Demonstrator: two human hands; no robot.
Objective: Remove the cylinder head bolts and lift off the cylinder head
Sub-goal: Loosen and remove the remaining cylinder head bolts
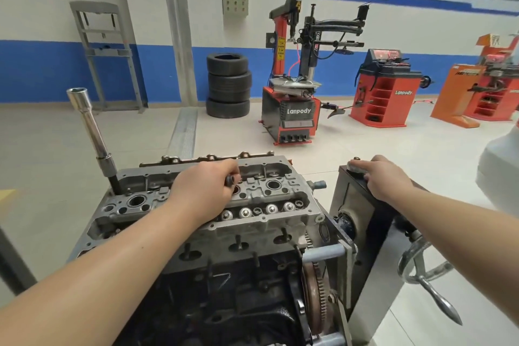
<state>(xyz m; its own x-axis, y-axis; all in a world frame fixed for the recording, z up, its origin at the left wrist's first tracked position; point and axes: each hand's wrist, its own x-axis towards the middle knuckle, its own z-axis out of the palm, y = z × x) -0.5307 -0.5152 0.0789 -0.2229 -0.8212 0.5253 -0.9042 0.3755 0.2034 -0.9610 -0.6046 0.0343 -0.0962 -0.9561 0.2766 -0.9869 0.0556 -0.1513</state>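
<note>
A grey aluminium cylinder head [261, 199] sits on top of the dark engine block [224, 298], which is clamped in an engine stand. My left hand [205, 188] hovers over the middle of the head and pinches a dark bolt [232, 179] by its top, just above a round well. My right hand [384, 177] rests on the top edge of the stand's upright plate [354, 205], fingers curled over it. A long chrome socket on an extension [90, 132] stands tilted in a hole at the head's far left corner.
The stand's crank handle [432, 286] sticks out at the lower right. Beyond the engine are a stack of tyres [228, 86], a tyre changer [292, 109] and red wheel balancers [384, 87] along the blue-striped wall. A white object [500, 166] is at the right edge.
</note>
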